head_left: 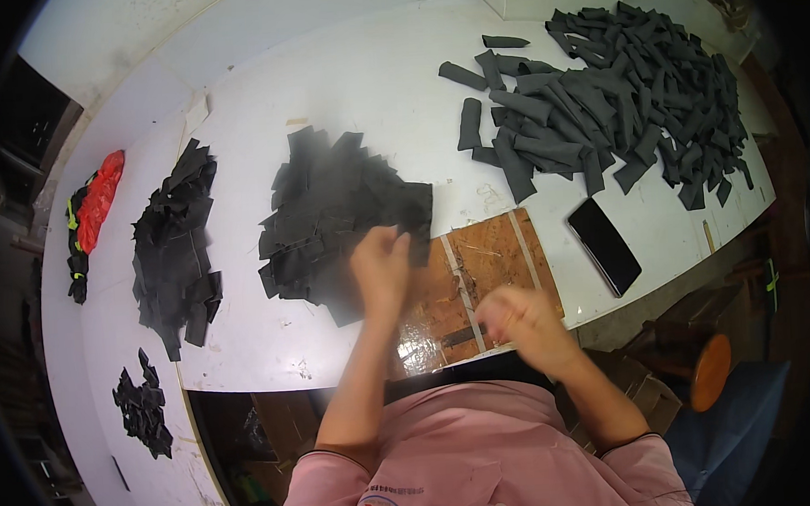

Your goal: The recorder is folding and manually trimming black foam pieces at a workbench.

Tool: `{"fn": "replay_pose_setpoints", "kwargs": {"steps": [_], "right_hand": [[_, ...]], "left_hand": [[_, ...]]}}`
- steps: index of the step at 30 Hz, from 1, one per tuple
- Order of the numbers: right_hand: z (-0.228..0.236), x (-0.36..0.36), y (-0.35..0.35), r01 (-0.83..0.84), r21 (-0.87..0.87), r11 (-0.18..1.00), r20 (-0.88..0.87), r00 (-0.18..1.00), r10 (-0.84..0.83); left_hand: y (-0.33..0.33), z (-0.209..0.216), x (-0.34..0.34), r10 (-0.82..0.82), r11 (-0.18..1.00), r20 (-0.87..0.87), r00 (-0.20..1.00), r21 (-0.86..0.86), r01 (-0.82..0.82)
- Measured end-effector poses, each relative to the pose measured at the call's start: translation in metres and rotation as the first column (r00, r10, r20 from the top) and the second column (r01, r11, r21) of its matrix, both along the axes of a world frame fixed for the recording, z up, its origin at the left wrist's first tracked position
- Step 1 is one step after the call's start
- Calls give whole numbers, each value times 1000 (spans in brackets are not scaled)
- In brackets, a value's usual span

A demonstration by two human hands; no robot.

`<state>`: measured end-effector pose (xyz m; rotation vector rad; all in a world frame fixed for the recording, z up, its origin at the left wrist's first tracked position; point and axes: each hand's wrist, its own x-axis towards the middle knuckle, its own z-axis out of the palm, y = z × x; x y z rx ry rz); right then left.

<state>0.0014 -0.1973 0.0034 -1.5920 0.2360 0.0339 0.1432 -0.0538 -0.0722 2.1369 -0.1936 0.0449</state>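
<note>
The person's left hand [383, 263] is over the near right part of a pile of flat black pieces [333, 197], thumb and forefinger drawn close together; whether a piece is pinched between them cannot be told. The right hand [526, 324] is half closed above a brown board [492, 248], too blurred to show what, if anything, it holds. To handle the pieces well, the left hand would best take one by its edge, with the fingertips alone, so the overlapping layers beneath do not drag along; the right hand would best work low over the board, leaving the piece in plain sight.

Both forearms come up from the lower edge with elbows bent, the left reaching farther forward, the right angled inward across the body. Beyond the board, a dark phone [603, 247] lies on the table [273, 351] at the right, near a large heap of dark grey tubes [590, 115]. Another black pile [176, 251] lies to the left.
</note>
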Motion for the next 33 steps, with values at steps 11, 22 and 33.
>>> {"fn": "replay_pose_setpoints", "kwargs": {"steps": [11, 22, 33], "right_hand": [[-30, 24, 70, 89, 897, 434, -169, 974, 149], [-28, 28, 71, 106, 907, 408, -174, 975, 135], [-19, 26, 72, 33, 890, 454, -140, 969, 206]], "left_hand": [[65, 77, -70, -407, 723, -445, 798, -691, -17], [81, 67, -104, -351, 502, -393, 850, -845, -183], [84, 62, -107, -297, 551, -346, 890, -823, -136]]}}
